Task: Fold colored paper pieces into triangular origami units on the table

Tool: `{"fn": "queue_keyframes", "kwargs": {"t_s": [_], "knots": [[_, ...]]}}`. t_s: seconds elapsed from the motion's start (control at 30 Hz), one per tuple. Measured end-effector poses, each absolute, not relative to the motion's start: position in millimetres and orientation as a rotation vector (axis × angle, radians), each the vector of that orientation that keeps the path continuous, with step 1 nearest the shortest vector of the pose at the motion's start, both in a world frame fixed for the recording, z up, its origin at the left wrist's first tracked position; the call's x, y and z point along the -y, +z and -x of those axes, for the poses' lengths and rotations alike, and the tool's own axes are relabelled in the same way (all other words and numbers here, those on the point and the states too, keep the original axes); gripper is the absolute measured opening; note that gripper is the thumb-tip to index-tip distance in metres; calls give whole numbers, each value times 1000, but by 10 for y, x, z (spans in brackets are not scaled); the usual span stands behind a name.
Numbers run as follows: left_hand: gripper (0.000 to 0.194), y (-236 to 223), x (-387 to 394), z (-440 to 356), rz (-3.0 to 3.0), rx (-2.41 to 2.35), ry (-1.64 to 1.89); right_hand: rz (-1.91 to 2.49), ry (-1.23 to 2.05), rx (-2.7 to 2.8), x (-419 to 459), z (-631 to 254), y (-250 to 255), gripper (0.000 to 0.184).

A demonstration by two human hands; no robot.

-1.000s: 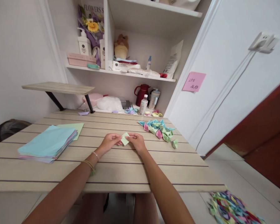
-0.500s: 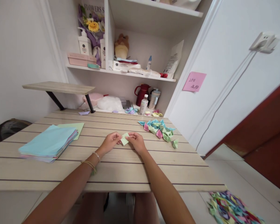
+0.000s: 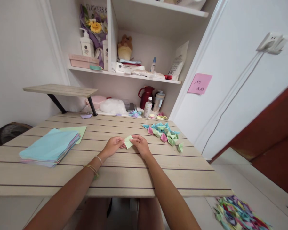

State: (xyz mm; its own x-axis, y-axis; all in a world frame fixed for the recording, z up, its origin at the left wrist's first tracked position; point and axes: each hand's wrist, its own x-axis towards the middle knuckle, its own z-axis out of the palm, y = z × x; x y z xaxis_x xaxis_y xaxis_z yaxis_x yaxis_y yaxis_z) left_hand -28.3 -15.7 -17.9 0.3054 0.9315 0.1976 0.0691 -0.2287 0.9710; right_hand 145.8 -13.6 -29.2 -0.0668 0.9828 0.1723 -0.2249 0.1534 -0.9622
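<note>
A small folded piece of light green paper is held between my two hands, just above the middle of the slatted table. My left hand pinches its left side. On the opposite side, the thumb and fingers of my right hand grip the paper's right edge. To the left lies a stack of coloured paper sheets, blue on top, with a green sheet sticking out behind it. Folded paper pieces in blue, green and pink are heaped to the right.
A small raised shelf stands at the table's back left. Behind the table are a clear bottle, a red jug and a plastic bag. Many folded papers lie on the floor at the right.
The green paper has shifted very slightly in my fingers, and my left fingers have moved a little along its left side. All else stays as it was.
</note>
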Motion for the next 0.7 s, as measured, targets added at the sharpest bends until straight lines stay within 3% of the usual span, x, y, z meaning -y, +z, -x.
{"fn": "queue_keyframes", "kwargs": {"t_s": [0.47, 0.7], "knots": [[28, -203, 187, 250, -1604, -963, 1107, 882, 1326, 1282, 205, -1394, -263, 28], [30, -154, 182, 241, -1552, -981, 1152, 915, 1202, 1386, 180, -1423, -259, 24]]}}
